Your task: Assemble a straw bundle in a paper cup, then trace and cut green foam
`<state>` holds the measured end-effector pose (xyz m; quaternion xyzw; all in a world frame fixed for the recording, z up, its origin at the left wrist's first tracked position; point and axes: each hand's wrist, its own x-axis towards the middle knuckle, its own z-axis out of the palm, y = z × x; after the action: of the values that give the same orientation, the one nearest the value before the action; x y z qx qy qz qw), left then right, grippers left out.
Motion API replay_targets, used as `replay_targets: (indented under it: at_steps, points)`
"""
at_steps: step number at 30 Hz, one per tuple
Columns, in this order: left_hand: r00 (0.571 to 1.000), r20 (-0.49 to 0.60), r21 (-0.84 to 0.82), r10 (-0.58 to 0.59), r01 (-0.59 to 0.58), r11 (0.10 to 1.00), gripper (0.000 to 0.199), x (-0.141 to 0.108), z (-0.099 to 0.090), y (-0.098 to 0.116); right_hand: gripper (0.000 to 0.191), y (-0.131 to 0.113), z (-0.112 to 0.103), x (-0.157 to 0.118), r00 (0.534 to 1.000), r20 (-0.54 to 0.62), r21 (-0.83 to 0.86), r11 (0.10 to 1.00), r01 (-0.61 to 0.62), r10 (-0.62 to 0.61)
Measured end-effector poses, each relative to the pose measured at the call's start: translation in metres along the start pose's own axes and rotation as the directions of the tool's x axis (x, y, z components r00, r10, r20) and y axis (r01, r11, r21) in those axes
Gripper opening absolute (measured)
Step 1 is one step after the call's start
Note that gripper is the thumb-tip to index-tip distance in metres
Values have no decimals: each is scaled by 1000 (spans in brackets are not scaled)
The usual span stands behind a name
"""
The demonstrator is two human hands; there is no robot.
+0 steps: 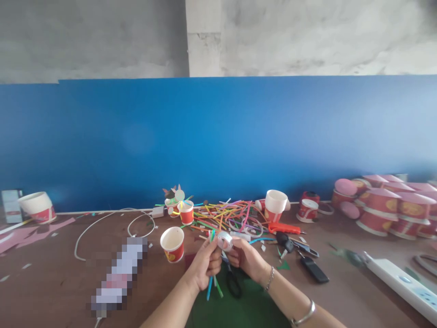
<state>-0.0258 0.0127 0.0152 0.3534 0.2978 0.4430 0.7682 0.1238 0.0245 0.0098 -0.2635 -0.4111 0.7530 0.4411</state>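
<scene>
Near the front middle of the table, my left hand (pixel 207 262) is closed around a small bundle of blue and green straws (pixel 209 289), which stick out above and below the fingers. My right hand (pixel 248 256) pinches a roll of clear tape (pixel 224 241), held up against the top of the bundle. Whether a strip of tape reaches the straws is too small to tell. Beneath the hands lie black-handled scissors (pixel 234 283) on a dark green sheet (pixel 239 312). A red and white paper cup (pixel 172 245) stands left of my left hand.
Behind the hands spreads a heap of coloured straws (pixel 221 212). To the right are an orange tool (pixel 285 228), keys (pixel 286 243), a black fob (pixel 313 269), a white power strip (pixel 403 279) and pink-topped cups (pixel 378 200). A blurred-out object (pixel 119 275) lies left.
</scene>
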Motion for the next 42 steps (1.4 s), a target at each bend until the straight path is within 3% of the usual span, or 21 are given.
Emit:
replay_targets:
  at_steps: [5, 9, 17, 22, 27, 31, 35, 38, 42]
  points:
    - [998, -57, 61, 39, -36, 998, 54, -1, 3, 0, 32, 3, -2, 2, 992, -109, -114, 992, 45, -57]
    - [996, -90, 92, 18, -9, 996, 55, 0, 4, -3, 31, 4, -2, 2, 988, -124, -163, 984, 77, -97]
    - [999, -45, 37, 22, -20, 999, 52, -1, 2, -1, 34, -2, -1, 2, 999, 28, -102, 994, -40, 43]
    - [1000, -5, 94, -6, 6, 996, 53, -2, 2, -1, 40, 2, -6, 4, 995, -71, -236, 971, 45, -64]
    - [997, -74, 182, -6, 19, 983, 43, 0, 4, -3, 47, 3, -3, 3, 980, -112, -426, 899, 104, -167]
    - [997, -76, 100, 3, 5, 995, 46, 1, 2, -2, 42, 0, 2, 0, 986, -108, -300, 949, 92, -130]
    - [999, -40, 6, -11, 11, 1000, 47, 2, -2, -1, 33, -3, 0, -1, 998, -24, -153, 986, 62, -66]
    - [1000, -22, 6, -20, 20, 1000, 44, 2, -4, 0, 30, -2, -3, 0, 997, 2, -163, 984, 78, -79]
    - [1000, -29, 69, 9, -7, 998, 52, 0, -2, 2, 34, 0, -3, 1, 994, -82, -275, 960, 51, -76]
